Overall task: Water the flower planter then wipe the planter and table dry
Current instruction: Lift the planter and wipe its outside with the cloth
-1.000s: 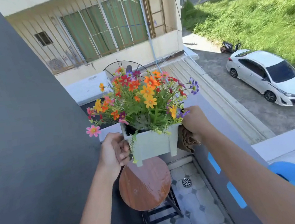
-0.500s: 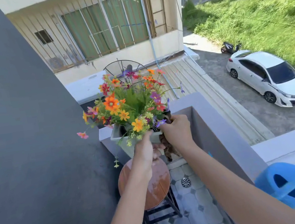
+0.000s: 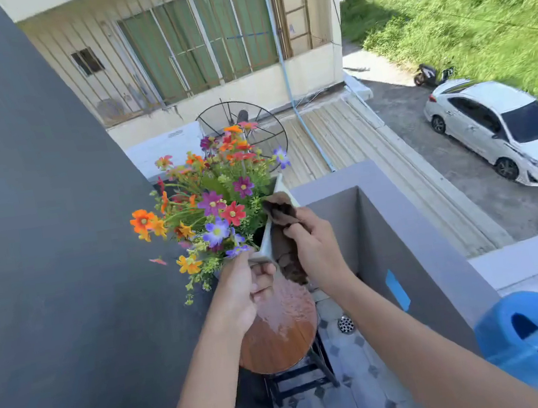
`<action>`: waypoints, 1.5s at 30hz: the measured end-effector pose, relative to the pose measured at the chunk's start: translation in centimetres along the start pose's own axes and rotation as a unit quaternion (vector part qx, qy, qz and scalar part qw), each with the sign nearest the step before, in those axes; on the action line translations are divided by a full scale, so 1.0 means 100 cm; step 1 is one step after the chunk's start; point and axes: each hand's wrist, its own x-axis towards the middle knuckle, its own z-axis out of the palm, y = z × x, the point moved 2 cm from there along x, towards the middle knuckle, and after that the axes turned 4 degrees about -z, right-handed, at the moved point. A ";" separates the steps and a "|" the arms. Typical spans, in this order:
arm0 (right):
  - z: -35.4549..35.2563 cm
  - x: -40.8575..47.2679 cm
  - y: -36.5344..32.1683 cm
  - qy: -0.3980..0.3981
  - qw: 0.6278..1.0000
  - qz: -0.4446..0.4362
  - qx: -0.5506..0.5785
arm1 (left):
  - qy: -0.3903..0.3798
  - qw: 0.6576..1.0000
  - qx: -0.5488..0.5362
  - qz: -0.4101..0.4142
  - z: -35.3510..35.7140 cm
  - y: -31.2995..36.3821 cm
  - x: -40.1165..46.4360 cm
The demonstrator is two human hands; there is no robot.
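Note:
A pale grey-green planter (image 3: 270,234) full of orange, purple and red flowers (image 3: 211,198) is held in the air above a small round wooden table (image 3: 279,337), whose top glistens wet. The planter is turned so its long side faces right. My left hand (image 3: 244,286) grips its near end. My right hand (image 3: 314,242) presses a brown cloth (image 3: 282,233) against the planter's right side.
A dark grey wall rises on the left. A grey balcony parapet (image 3: 401,219) runs close on the right, and a blue watering can (image 3: 535,336) sits on its ledge at lower right. Tiled floor with a drain (image 3: 346,324) lies beneath the table.
The planter has been rotated, its long side now facing right instead of toward me. My left hand shifted to its near end. The cloth moved up along the right side.

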 end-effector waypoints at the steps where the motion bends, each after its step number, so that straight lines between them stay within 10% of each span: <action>1: -0.006 0.007 0.001 0.021 1.000 -0.013 0.000 | -0.016 1.000 0.004 0.000 -0.002 0.001 -0.002; 7: -0.034 0.049 0.007 0.082 0.969 -0.120 -0.200 | -0.066 0.997 -0.042 0.011 0.001 0.010 -0.023; 28: -0.027 -0.049 0.035 0.021 0.943 -0.264 -0.201 | -0.076 0.989 -0.123 -0.038 0.005 0.015 -0.017; 45: -0.039 0.053 -0.001 0.187 0.949 -0.186 -0.175 | -0.119 0.991 -0.049 -0.029 0.016 0.010 -0.020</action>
